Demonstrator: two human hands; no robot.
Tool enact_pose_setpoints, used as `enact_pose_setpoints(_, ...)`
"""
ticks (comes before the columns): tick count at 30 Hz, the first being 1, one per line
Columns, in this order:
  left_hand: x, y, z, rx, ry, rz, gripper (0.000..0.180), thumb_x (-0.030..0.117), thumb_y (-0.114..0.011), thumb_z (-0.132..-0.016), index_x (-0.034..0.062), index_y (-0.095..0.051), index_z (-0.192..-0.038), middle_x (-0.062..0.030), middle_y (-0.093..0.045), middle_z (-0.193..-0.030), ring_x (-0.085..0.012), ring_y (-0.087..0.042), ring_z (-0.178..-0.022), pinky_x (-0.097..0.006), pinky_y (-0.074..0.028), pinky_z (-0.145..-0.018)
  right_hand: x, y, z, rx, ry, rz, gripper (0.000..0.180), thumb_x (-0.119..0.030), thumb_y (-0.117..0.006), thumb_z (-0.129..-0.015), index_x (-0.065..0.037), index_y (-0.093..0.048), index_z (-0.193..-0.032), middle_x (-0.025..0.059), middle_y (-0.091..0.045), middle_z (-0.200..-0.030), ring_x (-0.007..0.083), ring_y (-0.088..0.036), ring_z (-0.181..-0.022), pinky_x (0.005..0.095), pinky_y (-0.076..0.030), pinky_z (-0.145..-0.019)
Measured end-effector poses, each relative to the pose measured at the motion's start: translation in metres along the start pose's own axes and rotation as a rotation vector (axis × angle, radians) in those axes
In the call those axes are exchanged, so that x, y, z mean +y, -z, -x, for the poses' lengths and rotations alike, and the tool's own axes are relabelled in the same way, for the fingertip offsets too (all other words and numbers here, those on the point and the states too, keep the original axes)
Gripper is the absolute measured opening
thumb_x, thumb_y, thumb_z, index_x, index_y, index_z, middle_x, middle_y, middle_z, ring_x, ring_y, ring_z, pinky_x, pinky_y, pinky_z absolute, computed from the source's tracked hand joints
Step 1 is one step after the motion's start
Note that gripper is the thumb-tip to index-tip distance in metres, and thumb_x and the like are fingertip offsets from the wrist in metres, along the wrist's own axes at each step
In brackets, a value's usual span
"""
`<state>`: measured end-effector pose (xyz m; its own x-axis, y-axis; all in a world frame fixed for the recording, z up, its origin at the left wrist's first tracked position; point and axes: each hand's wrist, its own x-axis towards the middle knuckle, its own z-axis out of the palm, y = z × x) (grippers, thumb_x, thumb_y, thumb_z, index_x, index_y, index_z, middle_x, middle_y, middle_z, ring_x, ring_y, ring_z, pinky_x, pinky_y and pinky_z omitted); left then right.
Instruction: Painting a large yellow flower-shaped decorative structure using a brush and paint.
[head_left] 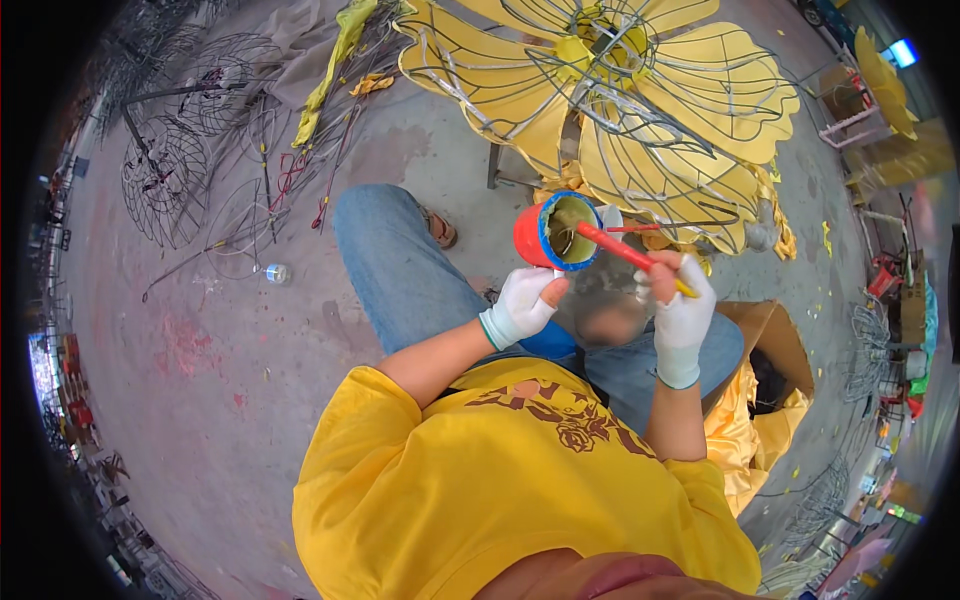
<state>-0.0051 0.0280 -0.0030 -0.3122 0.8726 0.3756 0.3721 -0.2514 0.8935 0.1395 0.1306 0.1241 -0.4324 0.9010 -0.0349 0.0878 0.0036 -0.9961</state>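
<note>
My left hand (pixel 527 304), in a white glove with bare fingertips, grips a red cup (pixel 531 239) with a blue rim. The cup is tilted so that its inside shows, coated with a yellowish-green film and holding some dark liquid or paste. In my right hand (pixel 683 308), gloved the same way, is a red-handled stick tool (pixel 617 247) with a yellow end, perhaps a brush. Its far end dips into the cup, where its tip is hidden. Just beyond the cup stands a large flower-shaped wire frame (pixel 640 160) with yellow fabric petals.
Wire frames (pixel 165 180) lie heaped at the far left, beside a strip of yellow fabric (pixel 325 75). A small white-and-blue container (pixel 278 273) stands on the grey floor. Near my right knee is a cardboard box (pixel 783 335) with shiny yellow fabric (pixel 738 430).
</note>
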Motion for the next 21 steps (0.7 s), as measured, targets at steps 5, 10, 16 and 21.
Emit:
enact_pose_setpoints(5, 0.010, -0.002, -0.005, -0.046, -0.014, 0.025, 0.040, 0.031, -0.041, -0.093, 0.0032, -0.046, -0.065, -0.0162, -0.049, -0.060, -0.0388, -0.050, -0.058, -0.043, -0.039, -0.053, 0.003, 0.002, -0.005, -0.189, 0.559, 0.421, 0.017, -0.008, -0.057, -0.083, 0.004, -0.058, -0.094, 0.0067, -0.057, -0.070, 0.0121, -0.054, -0.057, 0.0212, -0.043, -0.054)
enact_pose_setpoints(10, 0.011, 0.008, -0.001, -0.020, 0.051, 0.070, 0.042, 0.033, -0.040, -0.093, 0.0026, -0.047, -0.065, -0.0158, -0.048, -0.059, -0.0372, -0.050, -0.057, -0.041, -0.039, -0.053, 0.011, 0.008, -0.002, 0.003, 0.203, -0.296, 0.017, -0.014, -0.056, -0.084, 0.001, -0.058, -0.091, 0.0082, -0.056, -0.067, 0.0135, -0.053, -0.055, 0.0238, -0.043, -0.051)
enact_pose_setpoints(16, 0.022, 0.013, -0.003, -0.006, 0.113, 0.149, 0.047, 0.037, -0.038, -0.094, 0.0015, -0.047, -0.065, -0.0149, -0.047, -0.058, -0.0340, -0.049, -0.054, -0.038, -0.039, -0.052, 0.030, 0.013, -0.016, -0.001, -0.228, -0.821, 0.022, -0.024, -0.054, -0.086, -0.003, -0.057, -0.090, 0.0088, -0.056, -0.066, 0.0144, -0.051, -0.051, 0.0264, -0.038, -0.041)
enact_pose_setpoints(21, 0.016, 0.007, -0.004, 0.039, 0.183, 0.273, 0.050, 0.041, -0.040, -0.093, 0.0017, -0.045, -0.063, -0.0102, -0.045, -0.055, -0.0257, -0.045, -0.050, -0.034, -0.036, -0.050, 0.024, 0.008, -0.016, 0.149, -0.359, -0.806, 0.021, -0.025, -0.051, -0.089, -0.006, -0.057, -0.089, 0.0028, -0.051, -0.060, 0.0127, -0.041, -0.043, 0.0250, -0.030, -0.035)
